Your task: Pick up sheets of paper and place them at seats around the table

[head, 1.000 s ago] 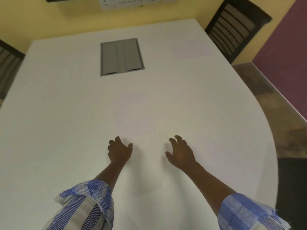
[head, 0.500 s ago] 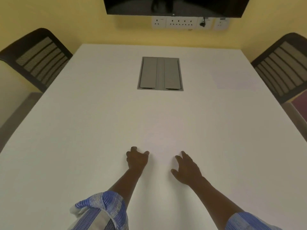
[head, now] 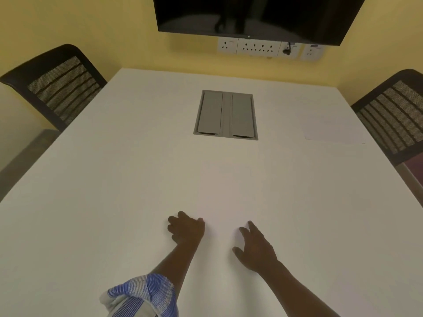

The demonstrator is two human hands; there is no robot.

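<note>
A white sheet of paper (head: 334, 130) lies flat at the table's right edge, in front of the right chair (head: 393, 120). Faint white sheets (head: 229, 193) seem to lie on the white table (head: 103, 179) just beyond my hands; their edges are hard to make out. My left hand (head: 186, 229) rests on the surface with bent fingers and grips nothing. My right hand (head: 254, 245) lies a little apart to its right, palm down, fingers spread, empty.
A grey cable hatch (head: 225, 115) is set into the table's middle. A black mesh chair (head: 57, 83) stands at the far left corner. A dark screen (head: 258, 17) and wall sockets (head: 258, 48) hang on the yellow wall beyond.
The view has swung left and upward, bringing both chairs and the screen into sight. My hands stay on the table near the faint sheets; the right fingers have flattened.
</note>
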